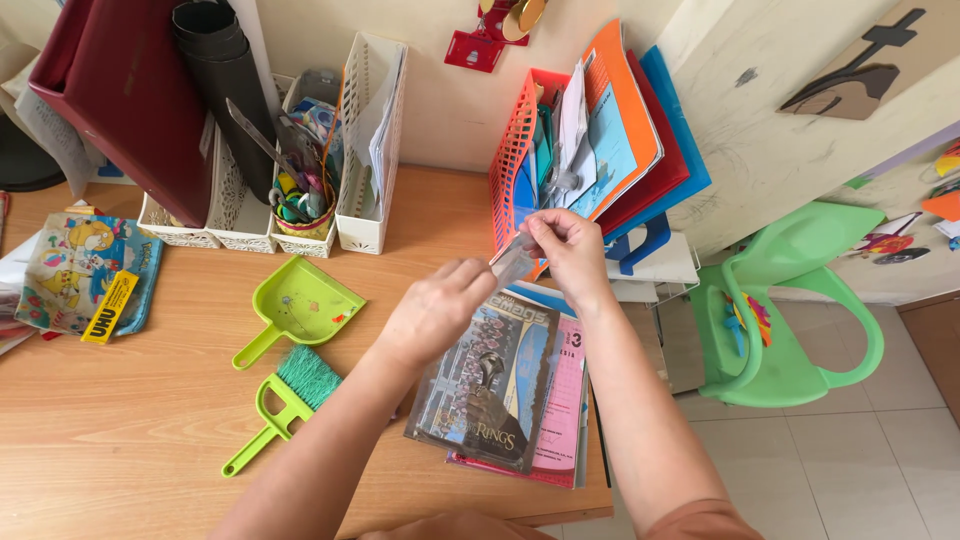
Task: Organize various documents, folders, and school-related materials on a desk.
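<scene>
I have both hands up over the wooden desk [120,420], left hand [432,312] and right hand [570,250] pinching a small clear plastic piece [514,262] between them above the stacked magazines [495,385], apparently mid-handling, nothing set down yet.

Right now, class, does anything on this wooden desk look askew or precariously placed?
Yes. The stack of magazines and booklets lies tilted at the wooden desk corner, its pink bottom booklet reaching the edge. Coloured folders bulge from the orange basket.

Smooth matt wood-grain surface [130,420]; glossy lime plastic dustpan [300,305]; clear shiny plastic strip [515,262]; glossy paper magazine cover [490,385]; orange plastic mesh basket [512,165].
</scene>
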